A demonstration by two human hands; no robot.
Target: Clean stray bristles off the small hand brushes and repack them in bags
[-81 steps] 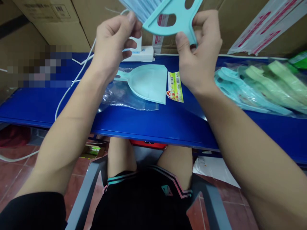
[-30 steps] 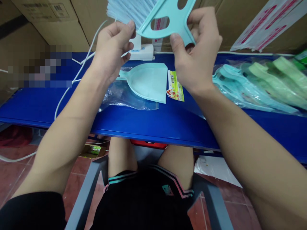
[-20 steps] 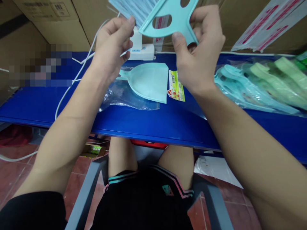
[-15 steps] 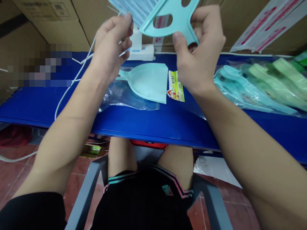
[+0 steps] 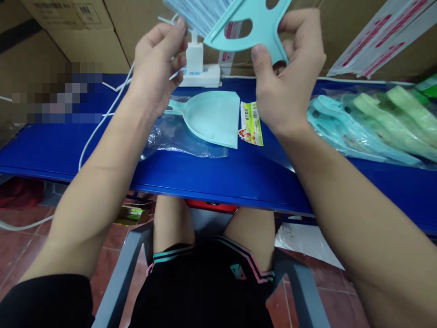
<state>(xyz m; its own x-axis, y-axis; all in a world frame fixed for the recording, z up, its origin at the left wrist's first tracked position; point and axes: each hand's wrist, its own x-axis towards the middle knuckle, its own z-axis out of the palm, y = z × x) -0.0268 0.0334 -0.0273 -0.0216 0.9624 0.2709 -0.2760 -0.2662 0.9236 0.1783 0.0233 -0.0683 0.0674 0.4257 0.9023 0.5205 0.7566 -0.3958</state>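
My right hand (image 5: 293, 68) is closed around the handle end of a light blue hand broom (image 5: 251, 29), held up above the table with its bristles pointing to the upper left. Part of the broom is cut off by the top edge. My left hand (image 5: 159, 68) is raised beside the bristles, thumb and forefinger pinched on a thin pale strand (image 5: 166, 20), perhaps a loose bristle. Below the hands, a matching light blue dustpan (image 5: 213, 116) lies on a clear plastic bag (image 5: 184, 141), its handle partly behind my left wrist. A yellow-green label card (image 5: 251, 123) lies right of the dustpan.
On the right of the blue table (image 5: 205, 175) lie bagged blue sets (image 5: 355, 127) and green sets (image 5: 392, 118). A white power strip (image 5: 208, 75) with a plug stands at the back, before cardboard boxes (image 5: 64, 32). A white cable (image 5: 102, 120) runs along my left forearm.
The broom and my right hand have shifted slightly right and down. The bristles have moved away from my left fingertips, where the thin strand now shows.
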